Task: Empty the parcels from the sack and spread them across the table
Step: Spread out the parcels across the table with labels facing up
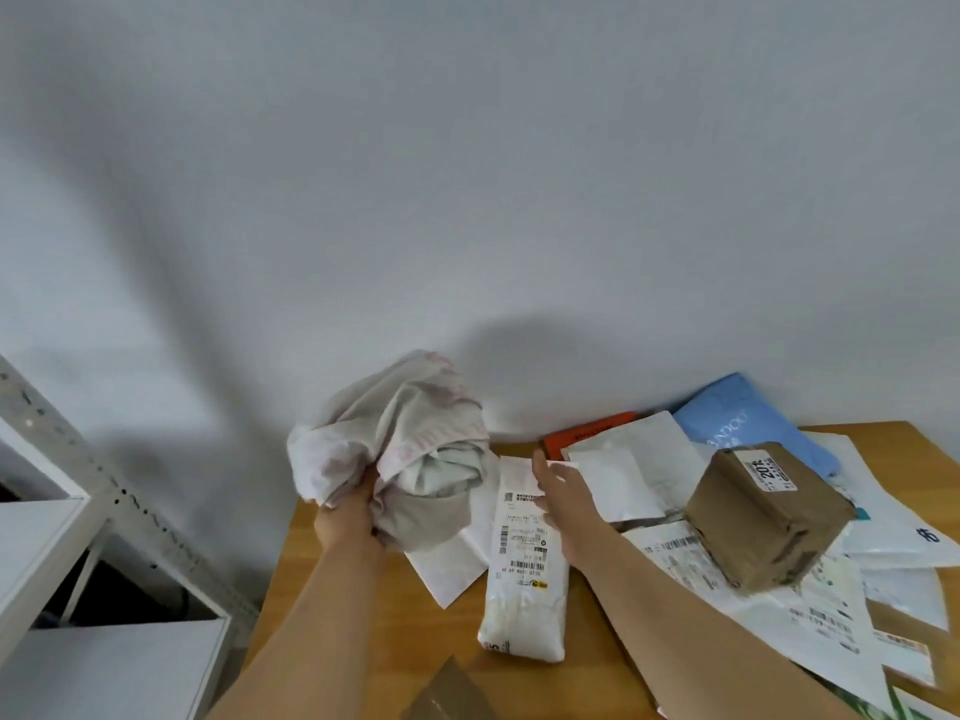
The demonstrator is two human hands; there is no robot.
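Wooden bench (363, 631), light tan top, pushed against a plain grey-white wall (467, 174). White metal shelf unit (78, 537) with a perforated upright stands left of the left grip, off the bench.

Sack (400, 449): off-white woven cloth with faint pink print, crumpled into a soft ball at the bench's far left edge. Left hand (345, 517) clutches it from below, fingers curled into the folds, so the grip is closed round the cloth.

Right hand (563, 498) has fingers straight and loosely spread, grip wide, holding nothing; fingertips sit over the edge of a flat white mailer (618, 480); contact can't be told. Just left of that grip, between the two hands, lies a long white plastic parcel (524, 579) with a barcode label, lumpy and soft, lengthwise toward the camera. A flat white envelope (447, 563) lies partly under it and under the sack.

Right of the right grip: brown cardboard box (769, 517), taped, tilted on top of a heap of flat white label-covered mailers (810, 605). Beyond that grip, by the wall: orange flat packet (587, 433), blue plastic bag (737, 413). Brown cardboard corner (447, 693) at the near edge, between the forearms.
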